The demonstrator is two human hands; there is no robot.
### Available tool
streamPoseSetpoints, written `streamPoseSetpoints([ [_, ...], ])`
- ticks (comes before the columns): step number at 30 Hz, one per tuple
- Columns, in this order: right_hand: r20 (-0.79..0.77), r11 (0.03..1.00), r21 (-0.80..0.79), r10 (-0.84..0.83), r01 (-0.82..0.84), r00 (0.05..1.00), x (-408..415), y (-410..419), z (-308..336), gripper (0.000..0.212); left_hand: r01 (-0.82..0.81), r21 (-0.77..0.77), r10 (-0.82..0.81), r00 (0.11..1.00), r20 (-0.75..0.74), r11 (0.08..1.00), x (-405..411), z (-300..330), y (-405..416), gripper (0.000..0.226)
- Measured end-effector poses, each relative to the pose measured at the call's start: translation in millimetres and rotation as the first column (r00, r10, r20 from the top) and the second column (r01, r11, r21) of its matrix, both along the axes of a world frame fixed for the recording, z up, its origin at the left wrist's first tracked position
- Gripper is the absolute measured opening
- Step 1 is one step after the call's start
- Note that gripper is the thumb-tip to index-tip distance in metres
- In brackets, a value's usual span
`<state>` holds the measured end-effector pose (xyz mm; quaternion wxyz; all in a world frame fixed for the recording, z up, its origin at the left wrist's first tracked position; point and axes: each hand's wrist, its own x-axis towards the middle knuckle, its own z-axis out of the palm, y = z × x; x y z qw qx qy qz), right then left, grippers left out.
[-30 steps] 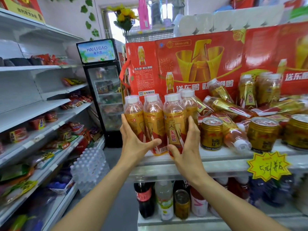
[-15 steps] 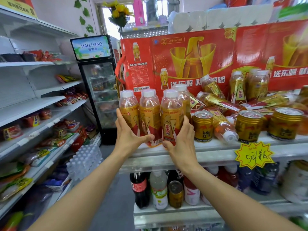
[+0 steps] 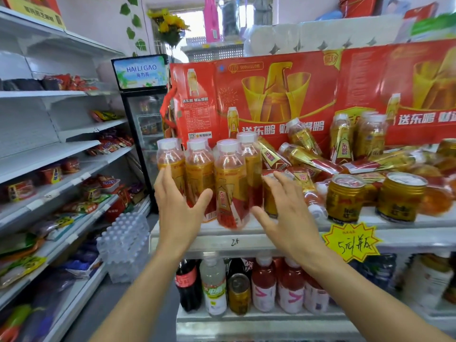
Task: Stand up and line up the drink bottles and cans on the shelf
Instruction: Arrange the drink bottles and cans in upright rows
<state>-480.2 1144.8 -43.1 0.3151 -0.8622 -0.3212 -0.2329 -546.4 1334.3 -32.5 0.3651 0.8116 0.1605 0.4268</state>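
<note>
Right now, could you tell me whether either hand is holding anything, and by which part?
Nothing is held. The left hand and right hand are spread open beside the upright clear plastic bottles of orange drink.

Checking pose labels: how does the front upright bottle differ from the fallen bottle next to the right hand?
The front upright bottle stands at the shelf edge between both hands; the fallen bottle lies tilted, cap toward the edge. The first shows its label whole; the second is partly hidden behind the right hand. Both have white caps and gold-red labels.

Both arms reach forward, left hand [image 3: 179,206] and right hand [image 3: 288,213] with fingers spread.
</note>
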Motion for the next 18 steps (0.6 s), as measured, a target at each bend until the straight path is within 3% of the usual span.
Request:
streamPoseSetpoints([
  [2,0.058,0.999,0.036,-0.012,0.009,0.998,8,-24,3,0.058,0.090,0.099,-0.105,0.982,0.157,0.991,-1,5,-40,0.079],
  [3,0.081,0.998,0.060,-0.027,0.022,0.996,14,-36,5,0.057,0.141,0.173,-0.169,0.973,0.157,0.975,3,5,-59,0.074],
  [6,0.137,0.993,0.091,-0.093,0.081,0.986,36,-76,13,0.056,0.198,0.421,-0.225,0.974,0.014,0.885,25,7,-99,0.071],
  [9,0.119,0.985,0.011,-0.175,0.175,0.977,60,-113,23,0.061,0.206,0.571,-0.205,0.976,-0.068,0.794,49,14,-120,0.069],
  [14,-0.022,0.946,-0.287,-0.163,0.150,0.986,87,-142,29,0.074,0.225,0.510,-0.042,0.938,-0.345,0.831,89,7,-135,0.072],
  [18,-0.213,0.948,-0.319,-0.058,-0.013,0.975,95,-145,28,0.073,0.159,0.535,0.153,0.857,-0.492,0.830,103,-2,-143,0.068],
])
